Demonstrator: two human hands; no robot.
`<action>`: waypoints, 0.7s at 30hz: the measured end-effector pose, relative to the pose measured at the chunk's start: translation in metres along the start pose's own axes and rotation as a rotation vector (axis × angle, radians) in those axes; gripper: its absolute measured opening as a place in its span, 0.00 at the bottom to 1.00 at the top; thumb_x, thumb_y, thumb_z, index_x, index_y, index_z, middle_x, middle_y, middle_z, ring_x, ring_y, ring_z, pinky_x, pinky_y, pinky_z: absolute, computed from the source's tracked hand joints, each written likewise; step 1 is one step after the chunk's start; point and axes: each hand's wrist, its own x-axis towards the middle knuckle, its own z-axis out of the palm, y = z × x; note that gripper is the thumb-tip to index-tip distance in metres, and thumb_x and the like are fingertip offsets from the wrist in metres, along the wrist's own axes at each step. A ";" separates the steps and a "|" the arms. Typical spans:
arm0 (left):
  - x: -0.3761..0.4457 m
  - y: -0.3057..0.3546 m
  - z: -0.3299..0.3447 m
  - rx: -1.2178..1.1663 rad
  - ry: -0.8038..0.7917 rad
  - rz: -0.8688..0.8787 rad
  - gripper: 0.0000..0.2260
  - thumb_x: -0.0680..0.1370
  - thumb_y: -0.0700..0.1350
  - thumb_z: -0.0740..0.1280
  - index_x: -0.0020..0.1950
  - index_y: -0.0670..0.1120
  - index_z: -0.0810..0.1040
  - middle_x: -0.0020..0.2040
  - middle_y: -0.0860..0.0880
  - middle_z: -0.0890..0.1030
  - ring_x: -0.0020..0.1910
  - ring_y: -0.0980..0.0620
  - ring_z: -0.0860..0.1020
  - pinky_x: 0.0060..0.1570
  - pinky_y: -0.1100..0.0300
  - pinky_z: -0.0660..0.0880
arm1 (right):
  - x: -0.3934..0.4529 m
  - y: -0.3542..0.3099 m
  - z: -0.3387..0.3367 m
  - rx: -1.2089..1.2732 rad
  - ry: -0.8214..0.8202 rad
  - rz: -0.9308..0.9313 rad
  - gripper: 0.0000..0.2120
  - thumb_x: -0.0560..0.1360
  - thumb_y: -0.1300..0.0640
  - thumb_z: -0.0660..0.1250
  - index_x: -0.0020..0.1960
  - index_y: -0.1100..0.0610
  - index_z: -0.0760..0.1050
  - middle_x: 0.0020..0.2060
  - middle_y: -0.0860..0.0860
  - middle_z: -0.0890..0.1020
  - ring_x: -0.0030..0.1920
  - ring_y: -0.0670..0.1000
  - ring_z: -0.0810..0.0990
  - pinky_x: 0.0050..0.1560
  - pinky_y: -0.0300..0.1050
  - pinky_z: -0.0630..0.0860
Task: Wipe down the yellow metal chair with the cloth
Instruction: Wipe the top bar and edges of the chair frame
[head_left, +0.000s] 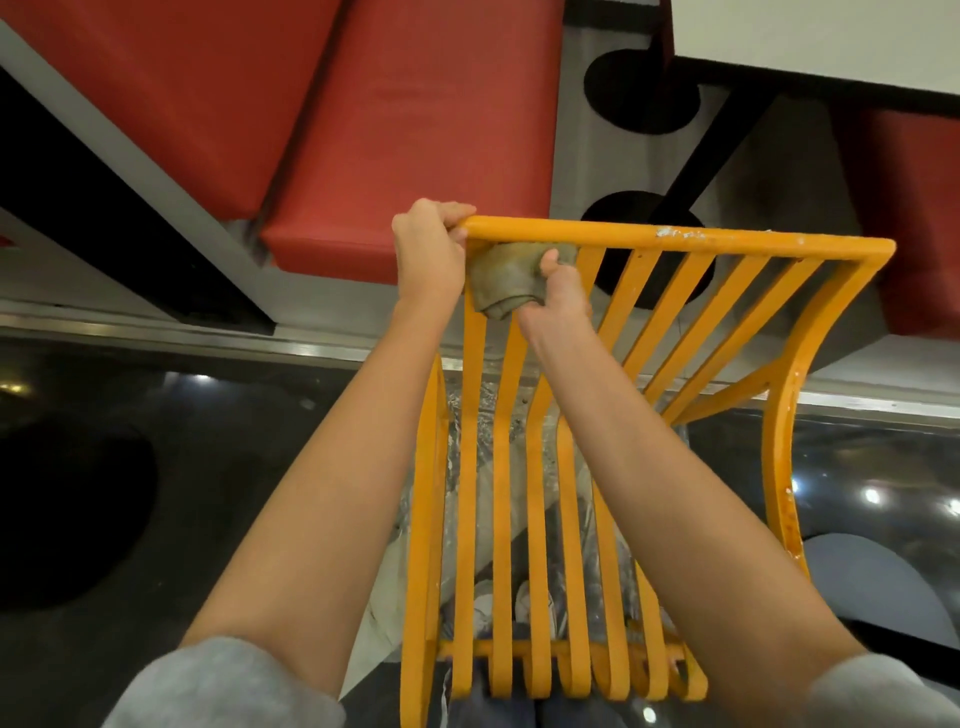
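Note:
The yellow metal chair (727, 241) is tipped toward me, its curved slats running from a far crossbar down to a near crossbar by my legs. My left hand (428, 249) grips the far left corner of the frame. My right hand (558, 293) presses a crumpled grey-green cloth (506, 283) against the tops of the leftmost slats, just under the far bar. White scuffs and chipped paint show on the far bar and on the right side rail.
Red cushioned bench seats (363, 130) run along the back left, another red seat (919, 218) at the right. A white tabletop (831, 36) on a black post stands at the top right. The floor (156, 493) below is dark and glossy. My shoes show through the slats.

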 end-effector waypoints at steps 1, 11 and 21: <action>0.000 0.001 -0.001 -0.008 -0.002 -0.009 0.15 0.75 0.30 0.64 0.56 0.41 0.84 0.56 0.43 0.82 0.58 0.49 0.79 0.58 0.68 0.71 | 0.001 -0.002 -0.003 0.006 0.027 -0.028 0.14 0.77 0.60 0.71 0.60 0.62 0.73 0.60 0.60 0.80 0.56 0.61 0.81 0.54 0.58 0.80; 0.003 -0.003 0.001 0.010 -0.021 0.004 0.15 0.75 0.30 0.64 0.56 0.43 0.84 0.54 0.44 0.84 0.57 0.48 0.80 0.60 0.64 0.72 | 0.012 0.008 -0.008 -0.012 0.003 -0.168 0.16 0.78 0.61 0.70 0.65 0.60 0.76 0.50 0.55 0.82 0.52 0.59 0.82 0.54 0.57 0.80; 0.003 0.001 0.004 0.045 0.002 0.018 0.16 0.75 0.30 0.63 0.58 0.42 0.83 0.57 0.44 0.83 0.59 0.48 0.79 0.59 0.66 0.70 | 0.043 0.048 -0.030 -0.572 -0.167 -0.409 0.08 0.75 0.57 0.74 0.53 0.57 0.81 0.51 0.54 0.84 0.55 0.56 0.82 0.59 0.55 0.79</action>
